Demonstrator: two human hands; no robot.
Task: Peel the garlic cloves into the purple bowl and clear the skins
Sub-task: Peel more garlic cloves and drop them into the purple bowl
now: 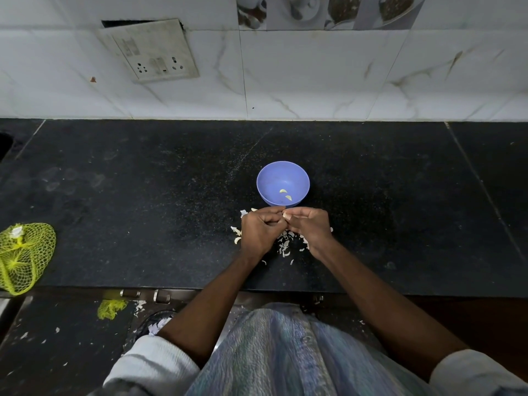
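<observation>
Both hands meet just in front of the round purple plastic bowl, left hand and right hand pinching one pale garlic clove together.

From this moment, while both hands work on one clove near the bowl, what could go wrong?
1. The left hand and right hand peel right at the rim of the purple bowl, so skin flakes may fall in among the two peeled cloves.
2. The loose skins lie under the wrists on the counter; a sweep of an arm could push more over the edge, where some already lie on the floor.
</observation>
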